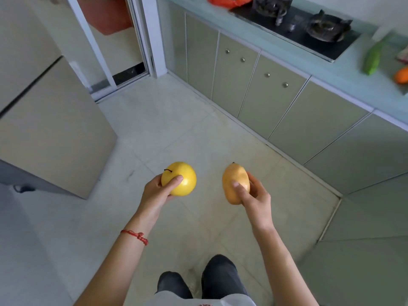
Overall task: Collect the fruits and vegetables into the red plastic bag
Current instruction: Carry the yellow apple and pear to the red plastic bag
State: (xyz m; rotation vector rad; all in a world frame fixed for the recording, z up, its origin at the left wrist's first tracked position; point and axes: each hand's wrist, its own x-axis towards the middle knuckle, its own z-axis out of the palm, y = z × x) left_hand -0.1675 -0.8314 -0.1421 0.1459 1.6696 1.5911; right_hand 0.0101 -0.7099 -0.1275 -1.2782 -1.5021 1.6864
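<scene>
- Two fruits are in hand over the tiled floor (176,120), one per hand, which looks like a way to carry a pair to the bag in a single trip.
- The left hand (157,192) cups a round yellow apple (180,178) from below, thumb laid across its top, so the smooth ball cannot roll out.
- The right hand (254,195) pinches a longer yellow-orange fruit (235,183), perhaps a mango, thumb on its near face and fingers curled behind; gripped across its narrow width, it stands on end.
- The red plastic bag (229,1) lies at the far left end of the counter (344,71), just beside the left edge of the gas hob (295,25), well apart from both hands; a carry across the kitchen is my guess for what remains.
- At the counter's right end, beyond the hob, a green vegetable (373,56) and an orange one (401,77) lie uncollected; both are blurred.
- A red string bracelet (135,236) circles the left wrist.
</scene>
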